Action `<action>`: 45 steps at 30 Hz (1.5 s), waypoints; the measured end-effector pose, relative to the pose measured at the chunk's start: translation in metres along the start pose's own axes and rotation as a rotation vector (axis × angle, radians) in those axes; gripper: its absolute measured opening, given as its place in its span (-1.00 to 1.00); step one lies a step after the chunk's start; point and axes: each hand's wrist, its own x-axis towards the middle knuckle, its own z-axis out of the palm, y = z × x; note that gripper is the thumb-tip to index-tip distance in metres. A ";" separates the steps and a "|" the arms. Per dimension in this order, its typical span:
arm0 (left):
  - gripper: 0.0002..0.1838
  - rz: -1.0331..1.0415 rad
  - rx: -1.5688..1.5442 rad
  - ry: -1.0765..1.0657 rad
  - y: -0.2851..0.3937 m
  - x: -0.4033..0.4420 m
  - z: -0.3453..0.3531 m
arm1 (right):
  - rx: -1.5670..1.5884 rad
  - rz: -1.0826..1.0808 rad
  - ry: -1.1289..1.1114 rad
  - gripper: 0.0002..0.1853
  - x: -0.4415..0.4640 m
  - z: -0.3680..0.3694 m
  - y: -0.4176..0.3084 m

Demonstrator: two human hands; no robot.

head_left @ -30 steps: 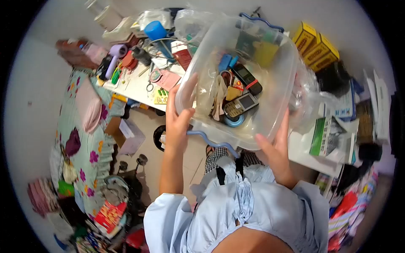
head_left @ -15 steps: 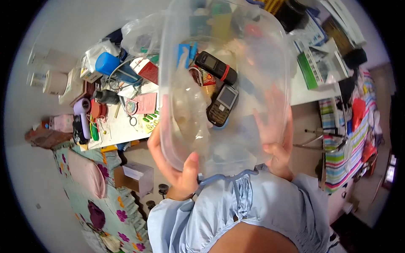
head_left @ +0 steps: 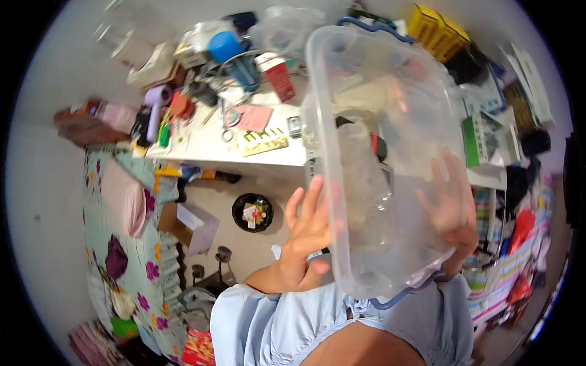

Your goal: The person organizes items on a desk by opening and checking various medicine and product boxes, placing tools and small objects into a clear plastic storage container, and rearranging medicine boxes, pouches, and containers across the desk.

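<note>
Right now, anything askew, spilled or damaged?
Askew, yes: the clear bin slants across the front edge of the desk, and the left hand has its fingers spread at the wall, so the hold looks loose. No clear spill or damage visible; its contents show only hazily.

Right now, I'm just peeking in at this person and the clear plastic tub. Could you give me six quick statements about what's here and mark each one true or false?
1. The plastic tub has a blue handle at each end. True.
2. The left hand is clenched in a fist. False: its fingers are spread.
3. The right hand shows through the tub's see-through wall. True.
4. The purple hair dryer lies on the bed. False: it is on the white table.
5. The black bin on the floor is empty. False: there are small things in it.
6. A pink pillow lies on the flowered bedding. True.
</note>
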 end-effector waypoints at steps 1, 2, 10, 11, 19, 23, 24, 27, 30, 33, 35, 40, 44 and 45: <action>-0.38 -0.023 -0.013 0.035 0.004 -0.004 -0.001 | 0.017 -0.023 -0.022 0.12 0.002 0.004 -0.004; -0.34 -0.043 -0.029 0.065 0.007 -0.008 -0.001 | -0.055 0.001 0.053 0.14 0.003 0.018 -0.008; -0.32 -0.265 -0.313 0.649 0.024 -0.039 0.014 | -0.144 0.069 -0.040 0.14 0.023 0.061 0.007; -0.34 -0.284 -0.339 0.663 0.025 -0.041 0.016 | -0.141 0.082 -0.066 0.13 0.024 0.064 0.008; -0.39 -0.460 -0.603 0.681 0.016 -0.044 0.010 | -0.123 0.129 -0.085 0.13 0.028 0.059 0.011; -0.39 -0.586 -0.798 0.605 0.008 -0.046 0.004 | -0.167 0.134 -0.075 0.15 0.027 0.054 0.004; -0.38 -0.617 -0.839 0.578 0.008 -0.046 0.001 | -0.168 0.133 -0.064 0.15 0.027 0.050 0.002; -0.36 -0.732 -0.926 0.511 0.011 -0.055 -0.007 | -0.243 0.145 -0.161 0.10 0.029 0.036 0.000; -0.33 -0.832 -0.946 0.461 0.023 -0.063 -0.017 | -0.039 -0.018 -0.456 -0.05 0.032 0.023 0.029; -0.29 -0.927 -0.928 0.429 0.044 -0.072 -0.031 | -0.120 0.030 -0.610 -0.10 0.034 0.040 0.042; -0.27 -0.949 -0.923 0.417 0.054 -0.072 -0.036 | -0.077 0.118 -0.685 -0.13 0.037 0.057 0.044; 0.03 -1.195 -0.798 0.652 0.062 -0.076 -0.044 | -0.142 0.162 -0.784 -0.12 0.050 0.076 0.083; 0.05 -1.197 -0.827 0.709 0.056 -0.090 -0.042 | -0.239 0.114 -0.902 -0.16 0.051 0.074 0.093; 0.05 -1.197 -0.826 0.711 0.057 -0.090 -0.040 | -0.320 0.031 -0.963 -0.16 0.050 0.070 0.093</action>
